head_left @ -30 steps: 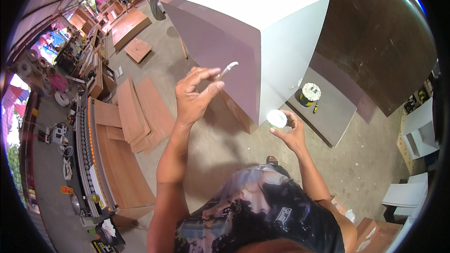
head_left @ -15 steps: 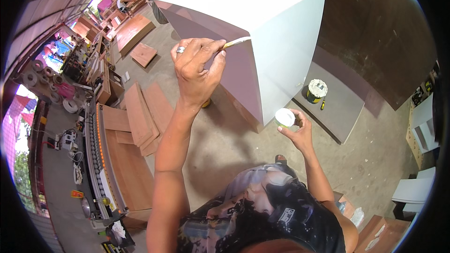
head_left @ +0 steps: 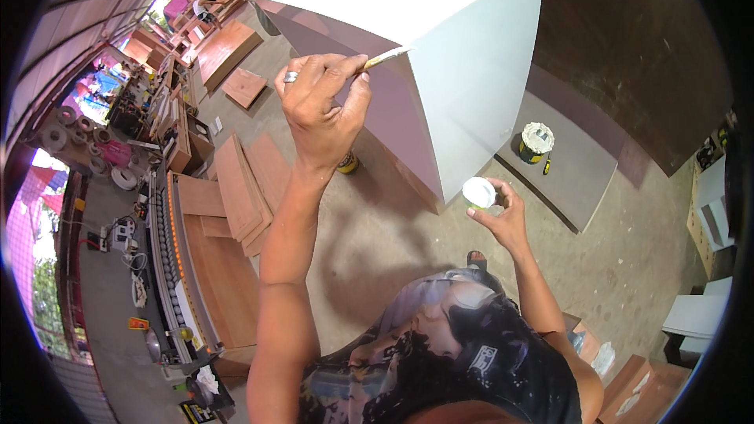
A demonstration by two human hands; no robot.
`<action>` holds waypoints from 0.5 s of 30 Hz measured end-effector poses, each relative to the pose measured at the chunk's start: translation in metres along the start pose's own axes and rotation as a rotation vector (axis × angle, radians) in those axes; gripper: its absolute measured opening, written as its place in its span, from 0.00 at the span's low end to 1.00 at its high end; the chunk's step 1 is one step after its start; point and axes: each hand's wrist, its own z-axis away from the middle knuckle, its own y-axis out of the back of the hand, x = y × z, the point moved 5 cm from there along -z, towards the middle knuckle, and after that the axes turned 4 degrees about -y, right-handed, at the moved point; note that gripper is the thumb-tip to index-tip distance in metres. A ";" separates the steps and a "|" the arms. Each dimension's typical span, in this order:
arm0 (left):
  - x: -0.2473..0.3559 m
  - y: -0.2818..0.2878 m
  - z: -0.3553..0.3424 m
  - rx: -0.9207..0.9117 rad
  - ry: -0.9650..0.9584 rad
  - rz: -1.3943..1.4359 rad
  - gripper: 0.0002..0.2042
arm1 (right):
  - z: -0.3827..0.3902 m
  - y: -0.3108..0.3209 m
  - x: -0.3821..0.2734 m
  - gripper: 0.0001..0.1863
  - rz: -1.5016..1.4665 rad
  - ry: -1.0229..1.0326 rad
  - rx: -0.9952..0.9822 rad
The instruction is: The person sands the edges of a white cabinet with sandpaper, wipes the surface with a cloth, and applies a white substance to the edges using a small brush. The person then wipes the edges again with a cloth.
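Note:
My left hand pinches a thin paintbrush, its white-coated tip at the top front corner of a large box-shaped panel piece. That piece has a white top and right face and a mauve-grey left face. A ring sits on one finger of the left hand. Lower right, my right hand is closed around a small round cup with white contents, tilted so its mouth shows. The cup is apart from the box piece, just off its lower corner.
A dark tin with a white-crusted top stands on a grey board at the right, beside a small yellow-black tool. Wooden panels lie left, near a roller conveyor. Another person is far back.
My left hand and the brush have moved slightly up and left, from the edge toward the top corner. The right hand still holds the cup in nearly the same place.

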 end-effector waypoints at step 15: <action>0.000 -0.002 0.000 -0.006 0.031 -0.026 0.11 | -0.001 -0.002 0.007 0.32 -0.010 0.012 -0.014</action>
